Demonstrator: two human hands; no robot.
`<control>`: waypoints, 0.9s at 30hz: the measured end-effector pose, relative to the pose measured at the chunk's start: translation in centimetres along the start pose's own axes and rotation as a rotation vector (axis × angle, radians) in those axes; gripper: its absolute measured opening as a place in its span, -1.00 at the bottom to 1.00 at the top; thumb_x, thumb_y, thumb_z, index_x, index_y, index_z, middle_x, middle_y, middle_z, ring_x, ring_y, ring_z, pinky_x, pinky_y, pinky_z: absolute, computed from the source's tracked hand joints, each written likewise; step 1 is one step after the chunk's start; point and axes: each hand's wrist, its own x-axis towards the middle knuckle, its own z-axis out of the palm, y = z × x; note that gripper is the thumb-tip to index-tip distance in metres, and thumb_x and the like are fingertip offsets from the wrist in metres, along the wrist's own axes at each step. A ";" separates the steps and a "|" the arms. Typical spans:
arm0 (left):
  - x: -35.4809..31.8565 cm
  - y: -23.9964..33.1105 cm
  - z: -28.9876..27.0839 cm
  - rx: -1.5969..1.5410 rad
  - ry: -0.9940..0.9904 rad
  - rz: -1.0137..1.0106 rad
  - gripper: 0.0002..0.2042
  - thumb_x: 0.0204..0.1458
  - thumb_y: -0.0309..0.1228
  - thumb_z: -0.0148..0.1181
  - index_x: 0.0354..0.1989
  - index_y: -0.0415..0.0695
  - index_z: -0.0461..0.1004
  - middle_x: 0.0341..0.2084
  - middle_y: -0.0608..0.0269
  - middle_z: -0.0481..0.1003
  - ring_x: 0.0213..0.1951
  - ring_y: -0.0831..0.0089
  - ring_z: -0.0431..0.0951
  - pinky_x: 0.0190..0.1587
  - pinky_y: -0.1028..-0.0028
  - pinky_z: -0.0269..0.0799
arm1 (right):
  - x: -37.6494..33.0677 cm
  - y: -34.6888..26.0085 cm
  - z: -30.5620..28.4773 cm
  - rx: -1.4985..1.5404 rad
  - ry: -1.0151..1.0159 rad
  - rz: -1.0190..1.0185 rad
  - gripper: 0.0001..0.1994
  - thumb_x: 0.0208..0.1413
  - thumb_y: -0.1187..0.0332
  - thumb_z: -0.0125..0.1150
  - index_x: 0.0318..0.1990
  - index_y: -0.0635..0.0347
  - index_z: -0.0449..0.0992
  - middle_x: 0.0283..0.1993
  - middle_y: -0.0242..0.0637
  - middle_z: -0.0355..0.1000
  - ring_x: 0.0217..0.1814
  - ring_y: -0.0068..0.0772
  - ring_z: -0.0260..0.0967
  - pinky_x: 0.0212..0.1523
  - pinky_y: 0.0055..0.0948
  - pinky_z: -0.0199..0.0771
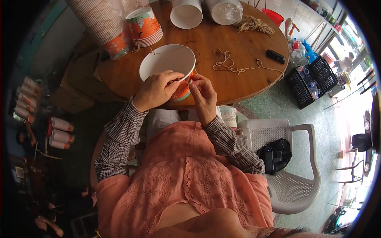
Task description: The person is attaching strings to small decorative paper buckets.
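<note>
Round wooden table [238,79], its far edge cut off by the top of the view. At the near edge sits the paper bowl [168,63], mouth tipped up and toward the person, its patterned side mostly hidden. Left hand [156,90] clamps over the near rim, fingers curled on it. Right hand [203,97] pinches a thin string [189,81] at the rim, the string barely visible there.

A: Where's the camera?
B: Single fisheye view, head-worn, looking steeply down, close over both hands [178,93]. Round table [246,83] toward twelve o'clock, white chair [297,166] at four.
</note>
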 end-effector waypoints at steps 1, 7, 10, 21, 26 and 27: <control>-0.1 -0.1 0.1 0.002 -0.003 -0.001 -0.79 0.08 -0.47 0.06 -0.15 -0.28 0.48 -0.30 0.01 0.53 -0.25 0.10 0.55 -0.20 0.33 0.47 | -0.1 0.0 0.0 0.002 0.002 0.001 -0.92 0.16 0.52 0.13 -0.26 0.33 0.38 0.06 -0.24 0.28 -0.02 -0.54 0.33 0.02 -0.50 0.40; -0.1 -0.3 0.1 0.014 0.011 0.015 -0.78 0.08 -0.47 0.07 -0.14 -0.29 0.48 -0.28 0.00 0.53 -0.25 0.11 0.56 -0.19 0.34 0.47 | 0.2 0.5 0.1 -0.081 0.019 -0.014 -0.90 0.12 0.50 0.17 -0.29 0.33 0.40 0.03 -0.22 0.29 -0.03 -0.51 0.34 -0.03 -0.50 0.46; -0.1 -0.2 0.2 0.005 0.004 -0.008 -0.78 0.08 -0.47 0.07 -0.14 -0.29 0.48 -0.28 -0.01 0.53 -0.26 0.11 0.56 -0.20 0.34 0.47 | 0.3 0.5 0.1 -0.103 0.027 -0.016 -0.90 0.12 0.49 0.19 -0.30 0.33 0.41 0.02 -0.22 0.29 -0.05 -0.51 0.36 -0.04 -0.50 0.47; 0.6 -0.7 -0.8 0.060 -0.167 -0.051 -0.82 0.10 -0.47 0.06 -0.23 -0.34 0.47 -0.36 0.11 0.48 -0.35 0.31 0.50 -0.25 0.48 0.39 | 0.8 0.7 0.7 -0.512 0.034 -0.292 -0.86 0.01 0.47 0.27 -0.28 0.25 0.47 -0.09 -0.19 0.37 -0.27 -0.43 0.42 -0.28 -0.51 0.42; 0.6 0.0 -0.9 -0.020 -0.083 -0.104 -0.85 0.02 -0.46 0.16 -0.36 -0.32 0.50 -0.45 0.10 0.50 -0.38 0.30 0.52 -0.27 0.44 0.41 | 1.3 -1.7 -0.8 -0.663 -0.125 0.022 -0.89 0.07 0.42 0.22 -0.30 0.25 0.48 -0.50 -0.29 0.44 -0.45 -0.53 0.41 -0.42 -0.52 0.40; 0.3 0.0 -0.8 -0.053 -0.030 -0.108 -0.85 -0.03 -0.45 0.21 -0.38 -0.31 0.51 -0.46 0.06 0.53 -0.38 0.22 0.55 -0.27 0.38 0.44 | 2.0 -1.8 -1.3 -0.702 -0.151 0.042 -0.88 0.09 0.42 0.21 -0.30 0.29 0.47 -0.49 -0.35 0.43 -0.46 -0.61 0.39 -0.45 -0.58 0.39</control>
